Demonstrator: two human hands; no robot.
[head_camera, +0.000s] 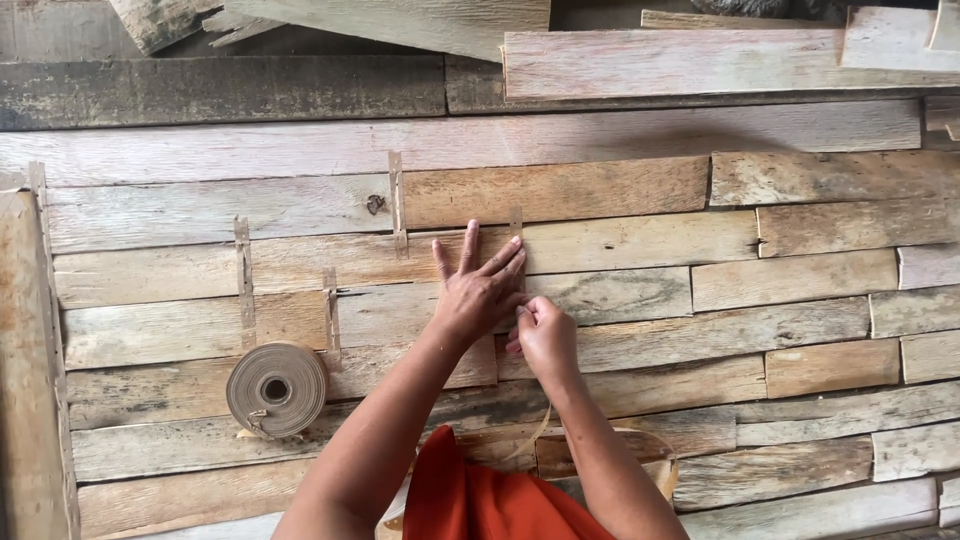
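Observation:
My left hand (480, 285) lies flat with fingers spread on overlapping wood veneer strips (620, 245), pressing a brown paper tape strip (517, 228) over a seam. My right hand (545, 335) is just beside it, fingers pinched at the lower end of that tape piece. A roll of brown paper tape (277, 389) lies on the strips to the left, well apart from both hands. Other short tape strips (397, 200) are stuck across seams further left.
Rough boards (680, 62) are stacked along the far edge. A thick plank (25, 380) runs down the left side. Orange cloth (470, 500) covers my lap at the bottom, with a loose curl of thin tape (668, 470) beside it.

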